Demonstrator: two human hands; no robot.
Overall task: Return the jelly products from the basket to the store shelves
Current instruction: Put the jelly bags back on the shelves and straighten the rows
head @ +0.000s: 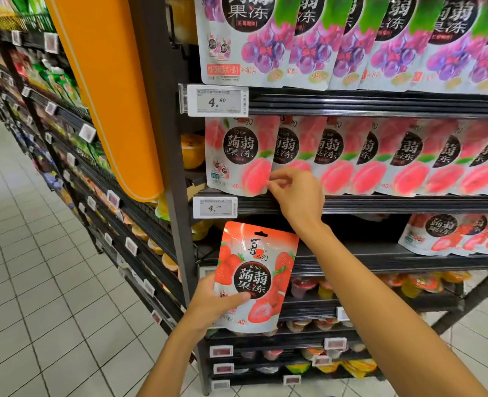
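A strawberry jelly pouch (258, 270) is gripped by the left hand (211, 305) just below and to the right of the lower price tag (215, 207). It is held upright in front of the dark gap under that tag's shelf, with the thumb pressed across its lower face. Just right of the tag and slightly above it, the lower edge of the front peach pouch (237, 156) is pinched between thumb and forefinger of the right hand (297, 193). That pouch is stood directly above the tag, first in a row of like pouches ranged rightward along the black shelf ledge (409, 203). Grape pouches (323, 44) are shelved higher above the tag. Far right of the tag and a little lower, a few shelved strawberry pouches (452, 236) are stood. Jelly cups (409, 282) are kept on shelves below the tag. An orange panel (108, 90) is hung up and left of the tag, and pale floor tiles (31, 282) are spread to its left and below.
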